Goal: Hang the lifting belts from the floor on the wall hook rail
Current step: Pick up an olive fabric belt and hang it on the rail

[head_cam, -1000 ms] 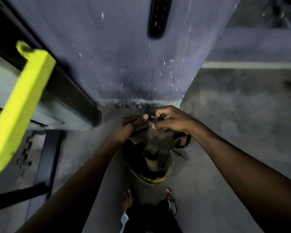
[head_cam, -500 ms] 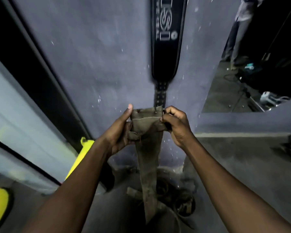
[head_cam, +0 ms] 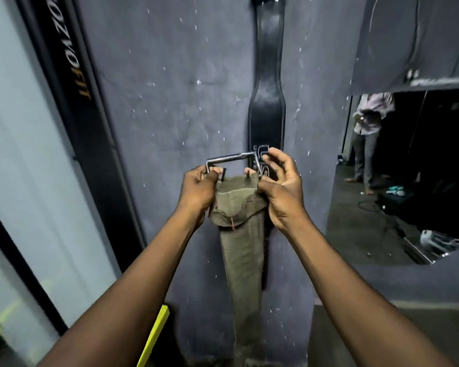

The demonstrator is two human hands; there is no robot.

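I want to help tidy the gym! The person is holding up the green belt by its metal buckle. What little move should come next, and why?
Probably lift the olive belt higher toward the top of the wall. Both the left hand and right hand hold its metal buckle at about chest height, while the black belt hangs from a point far above, at the picture's top edge. The hook itself isn't clearly visible.

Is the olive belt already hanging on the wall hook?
No, both the left hand and right hand hold the olive belt by its buckle, below the hung black belt.
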